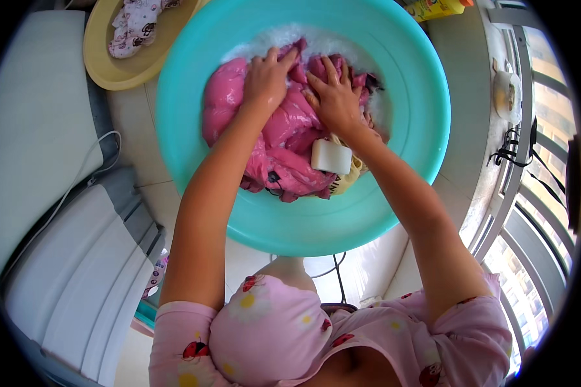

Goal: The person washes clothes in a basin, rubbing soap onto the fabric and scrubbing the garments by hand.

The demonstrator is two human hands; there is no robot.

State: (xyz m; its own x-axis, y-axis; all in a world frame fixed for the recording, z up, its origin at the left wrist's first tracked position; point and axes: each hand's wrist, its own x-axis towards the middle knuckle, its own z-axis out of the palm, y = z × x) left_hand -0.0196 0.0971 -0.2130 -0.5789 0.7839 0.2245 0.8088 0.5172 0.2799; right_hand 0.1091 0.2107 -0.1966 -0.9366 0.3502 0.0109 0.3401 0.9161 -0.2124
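Before me is a large turquoise plastic basin (419,111) with sudsy water (271,38) at its far side. A wet pink padded garment (222,92) is bunched up in it. My left hand (268,77) presses on the garment's upper part, and some fingertips are hard to see in the folds. To its right, my right hand (336,99) lies on the cloth with its fingers spread. A white bar of soap (331,156) rests on the garments below my right hand. Yellow cloth (351,181) with dark lettering shows beneath the soap.
A beige basin (97,53) holding a printed white cloth (135,29) stands at the upper left. White appliance-like panels (72,261) and a cable line the left side. A yellow bottle (435,8) is at the upper right, near a ledge and a metal-barred window (508,159).
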